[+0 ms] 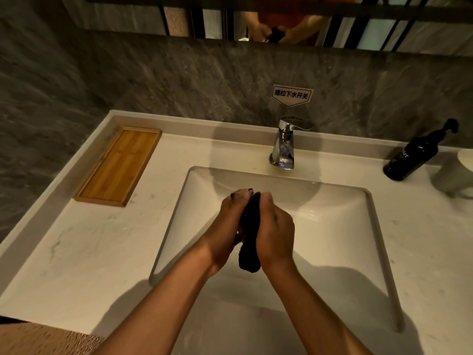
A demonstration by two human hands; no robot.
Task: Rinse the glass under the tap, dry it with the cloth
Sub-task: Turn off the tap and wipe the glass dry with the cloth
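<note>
Both my hands are pressed together over the sink basin (pixel 332 226). My left hand (pixel 229 221) and my right hand (pixel 276 231) each curl round a dark blue cloth (pixel 249 254), which is bunched between the palms; its lower end hangs below my wrists. The glass is hidden inside the cloth and hands, apart from a faint glint by my left palm. The chrome tap (pixel 284 147) stands behind the basin, and no water stream shows under it.
A wooden tray (pixel 120 165) lies on the white counter (pixel 84 252) at the left. At the right stand a black pump bottle (pixel 409 157) and a white cup (pixel 460 172). A mirror (pixel 256 19) above the grey stone wall reflects my hands and the cloth.
</note>
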